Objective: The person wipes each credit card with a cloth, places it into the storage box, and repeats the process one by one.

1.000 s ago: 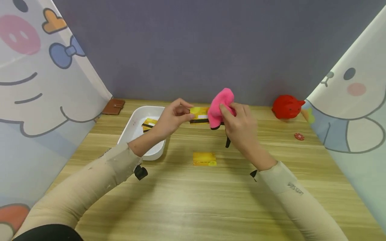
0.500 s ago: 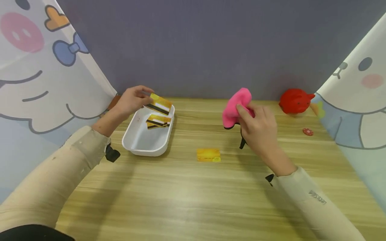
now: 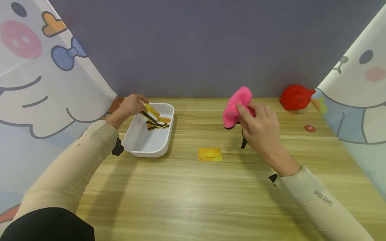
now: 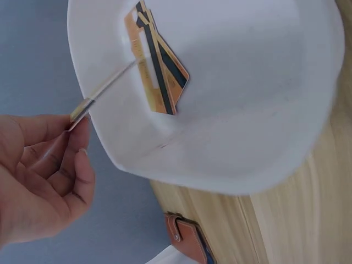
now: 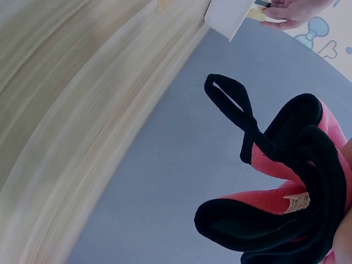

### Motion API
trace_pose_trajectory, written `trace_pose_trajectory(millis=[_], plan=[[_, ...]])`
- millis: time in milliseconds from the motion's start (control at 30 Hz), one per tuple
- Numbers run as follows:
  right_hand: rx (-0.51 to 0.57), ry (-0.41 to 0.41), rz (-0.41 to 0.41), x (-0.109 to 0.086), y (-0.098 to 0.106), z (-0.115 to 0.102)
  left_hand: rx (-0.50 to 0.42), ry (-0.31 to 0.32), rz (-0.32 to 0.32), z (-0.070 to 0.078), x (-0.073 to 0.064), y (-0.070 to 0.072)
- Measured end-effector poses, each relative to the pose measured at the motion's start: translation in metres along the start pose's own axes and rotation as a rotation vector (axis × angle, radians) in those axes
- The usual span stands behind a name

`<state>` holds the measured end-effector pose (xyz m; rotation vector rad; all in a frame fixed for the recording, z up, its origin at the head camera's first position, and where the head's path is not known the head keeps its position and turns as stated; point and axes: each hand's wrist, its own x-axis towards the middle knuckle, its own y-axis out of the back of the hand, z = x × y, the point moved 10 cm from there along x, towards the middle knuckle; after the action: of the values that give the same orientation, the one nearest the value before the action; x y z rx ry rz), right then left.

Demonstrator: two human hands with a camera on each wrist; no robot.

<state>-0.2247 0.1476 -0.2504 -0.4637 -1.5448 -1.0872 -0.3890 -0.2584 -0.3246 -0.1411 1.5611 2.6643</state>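
My left hand point(image 3: 131, 105) pinches a yellow bank card point(image 3: 151, 113) by one end, over the back left of a white plastic tray point(image 3: 144, 152). Edge-on in the left wrist view, the card slants down toward several overlapping cards point(image 4: 157, 71) with dark stripes, which lie inside the tray. My right hand point(image 3: 261, 129) grips a bunched pink cloth point(image 3: 236, 106) above the table. Black trim and a black loop point(image 5: 231, 102) hang from the cloth in the right wrist view, along with a small label point(image 5: 298, 202). Another yellow card point(image 3: 209, 154) lies flat mid-table.
A red piggy bank point(image 3: 296, 97) stands at the back right, with a red poker chip point(image 3: 309, 128) in front of it. Behind my left hand a brown leather wallet point(image 4: 187, 237) lies at the table's back corner. A grey wall point(image 3: 193, 50) closes off the back.
My left hand has carried the card leftward from beside the pink cloth, then lowered it into the tray. My right hand has shifted slightly right in view, still gripping the cloth.
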Motion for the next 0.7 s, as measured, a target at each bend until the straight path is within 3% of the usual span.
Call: trace_pose_trajectory(millis=[500, 700], plan=[[0.003, 0.010, -0.041, 0.000, -0.007, -0.001, -0.073, 0.042, -0.132, -0.009, 0.017, -0.026], [0.005, -0.006, -0.033, -0.001, -0.006, 0.001, 0.005, 0.040, -0.147, -0.004, 0.016, -0.027]])
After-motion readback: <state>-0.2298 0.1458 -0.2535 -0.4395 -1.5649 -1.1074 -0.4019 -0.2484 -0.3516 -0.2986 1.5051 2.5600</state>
